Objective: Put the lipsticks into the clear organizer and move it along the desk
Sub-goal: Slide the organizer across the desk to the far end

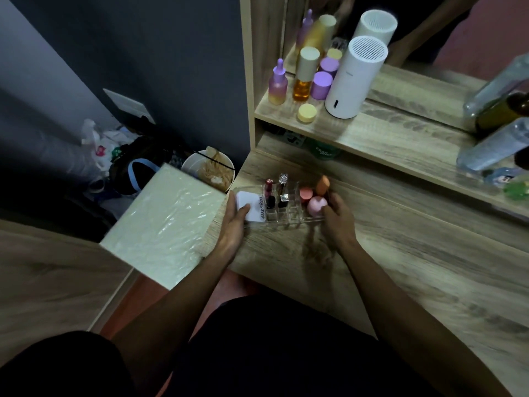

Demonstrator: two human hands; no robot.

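Both hands grip organizer ends, lipsticks upright.

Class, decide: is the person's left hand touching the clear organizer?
Touching. The head view shows the left hand wrapped around the left end of the clear organizer, thumb lying on the white compact there.

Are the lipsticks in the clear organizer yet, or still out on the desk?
In. Four lipsticks stand upright in the clear organizer; none lies loose on the desk in view.

Wood-grain desk, clear organizer on it, near left edge
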